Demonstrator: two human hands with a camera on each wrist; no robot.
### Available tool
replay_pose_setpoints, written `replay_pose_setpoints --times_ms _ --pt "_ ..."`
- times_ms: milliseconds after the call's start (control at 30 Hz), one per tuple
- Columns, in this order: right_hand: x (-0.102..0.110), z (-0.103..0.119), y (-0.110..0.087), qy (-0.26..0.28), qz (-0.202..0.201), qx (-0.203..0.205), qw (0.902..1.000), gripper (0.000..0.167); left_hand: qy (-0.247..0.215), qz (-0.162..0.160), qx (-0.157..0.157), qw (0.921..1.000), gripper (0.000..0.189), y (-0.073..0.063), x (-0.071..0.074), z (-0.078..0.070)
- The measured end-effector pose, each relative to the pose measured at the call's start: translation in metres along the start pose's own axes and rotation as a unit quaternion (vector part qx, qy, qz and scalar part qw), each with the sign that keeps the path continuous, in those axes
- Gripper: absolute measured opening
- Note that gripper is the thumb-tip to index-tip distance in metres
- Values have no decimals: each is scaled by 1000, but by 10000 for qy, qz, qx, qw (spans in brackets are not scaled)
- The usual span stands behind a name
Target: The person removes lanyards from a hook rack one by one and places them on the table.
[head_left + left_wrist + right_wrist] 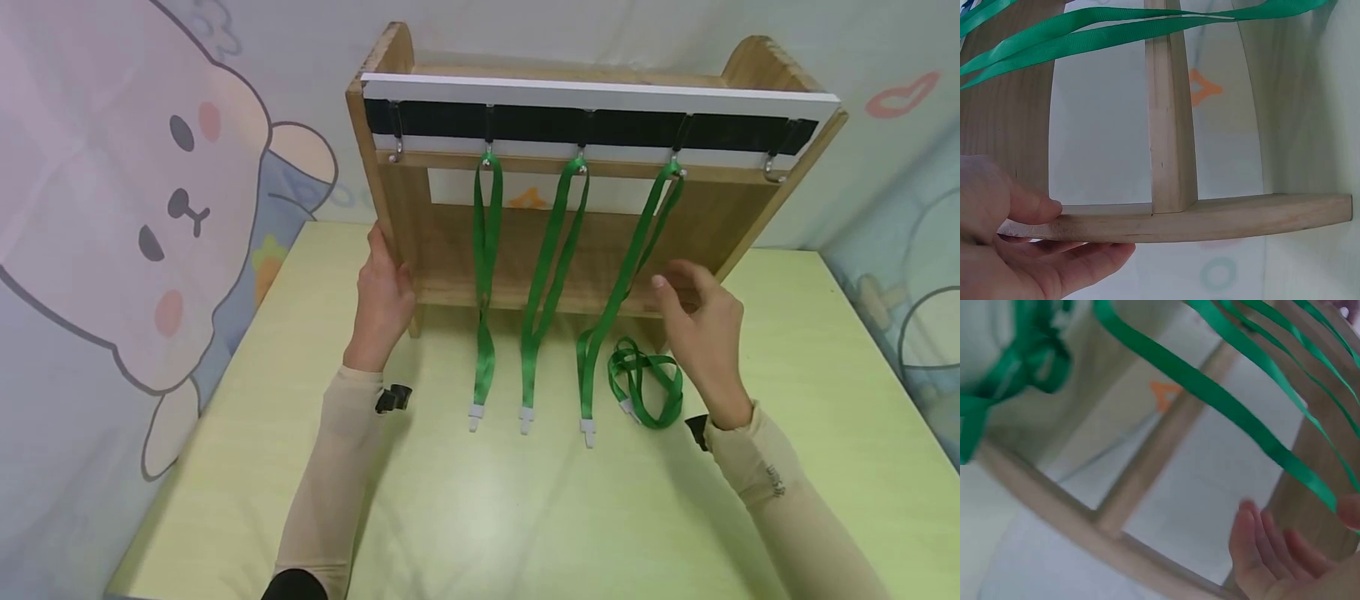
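Observation:
My left hand (380, 304) grips the left side board of a wooden shelf rack (480, 296); in the left wrist view, the thumb and fingers (1094, 262) lie on opposite sides of the board (1222, 222). Three green lanyards hang from hooks along the rack's front: a left one (486, 225), a middle one (551, 258) and a right one (626, 275). My right hand (705, 333) hovers near the right hanging lanyard, thumb and fingers apart with nothing held between them. Beside it a coiled green lanyard (667, 408) lies on the table.
A white and black strip (630, 127) with several metal hooks runs across the rack's top front. The outer left hook (397, 150) and outer right hook (772, 171) carry nothing. The rack stands at the back of the pale table (480, 525), before a cartoon-printed wall covering (67, 208).

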State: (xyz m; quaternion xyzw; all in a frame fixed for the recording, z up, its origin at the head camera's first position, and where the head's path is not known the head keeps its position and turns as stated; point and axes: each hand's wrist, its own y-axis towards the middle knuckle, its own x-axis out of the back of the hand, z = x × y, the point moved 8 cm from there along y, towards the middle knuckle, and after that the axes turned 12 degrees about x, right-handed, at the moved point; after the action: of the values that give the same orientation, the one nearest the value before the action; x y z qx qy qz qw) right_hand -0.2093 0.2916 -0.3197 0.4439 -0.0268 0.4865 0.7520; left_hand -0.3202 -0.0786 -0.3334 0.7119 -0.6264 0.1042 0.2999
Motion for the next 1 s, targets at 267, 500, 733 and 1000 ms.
replay_pose_setpoints --times_ms 267,500,733,1000 --pt "5 23 24 1056 -1435 89 9840 45 46 -74 -24 10000 61 -2 2 1" --pt "-4 33 37 1616 -1652 71 9729 30 30 -67 -20 10000 61 0 1 0" --pt "-8 45 40 1705 -1664 248 9709 20 64 -51 -9 10000 60 0 -1 0" --pt "-9 48 43 2009 -1586 281 9663 18 100 -111 -66 9999 60 -1 1 -1"
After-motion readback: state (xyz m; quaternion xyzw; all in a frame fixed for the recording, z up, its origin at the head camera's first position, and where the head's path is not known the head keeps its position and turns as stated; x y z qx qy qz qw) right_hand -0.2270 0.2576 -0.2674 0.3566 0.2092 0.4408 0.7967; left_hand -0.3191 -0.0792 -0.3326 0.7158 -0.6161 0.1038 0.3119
